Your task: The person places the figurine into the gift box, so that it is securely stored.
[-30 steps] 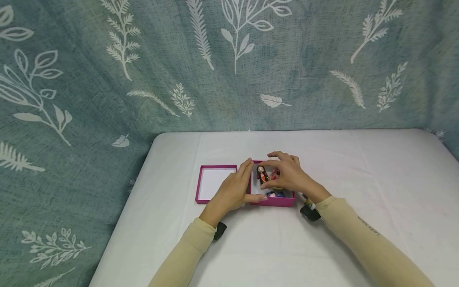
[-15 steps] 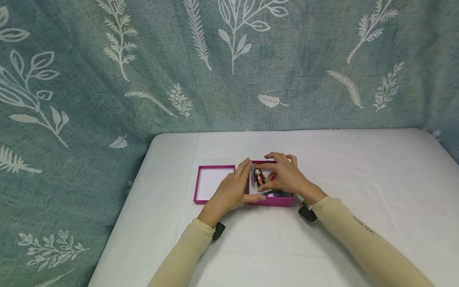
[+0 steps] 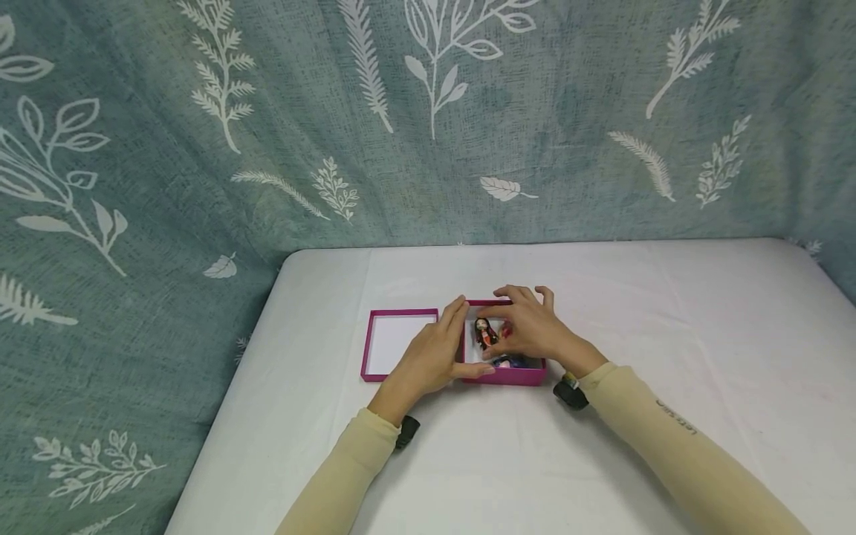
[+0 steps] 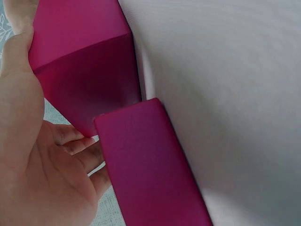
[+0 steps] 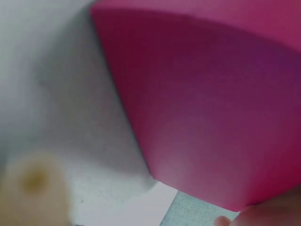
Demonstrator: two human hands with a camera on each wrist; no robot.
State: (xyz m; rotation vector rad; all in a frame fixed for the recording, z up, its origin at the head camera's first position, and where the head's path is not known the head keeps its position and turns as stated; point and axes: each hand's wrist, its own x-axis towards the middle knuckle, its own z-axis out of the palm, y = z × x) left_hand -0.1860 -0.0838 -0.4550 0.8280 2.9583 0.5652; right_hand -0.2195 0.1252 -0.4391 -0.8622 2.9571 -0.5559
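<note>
A magenta box (image 3: 504, 377) holds several small doll figurines. My left hand (image 3: 428, 357) grips the box's left end, the thumb along the front rim and the fingers at the back left corner; the left wrist view shows the same hand (image 4: 51, 160) spanning that wall. Inside the box, a figurine with long black hair and a red-and-orange dress (image 3: 484, 334) lies between the index finger and thumb of my right hand (image 3: 528, 327). Beside it a reddish figurine (image 3: 506, 329) is partly covered by that hand. A blue-clad figurine (image 3: 510, 362) lies along the front wall.
A shallow magenta lid (image 3: 365, 349) with a white inside lies just left of the box, partly behind my left hand. Both rest on a table with a white cloth (image 3: 635, 312). A green-blue leaf-print curtain (image 3: 414, 186) hangs behind it.
The black-haired figurine has shifted slightly toward the front of the box and tilted, with my right fingers still around it. My left hand keeps its place on the box.
</note>
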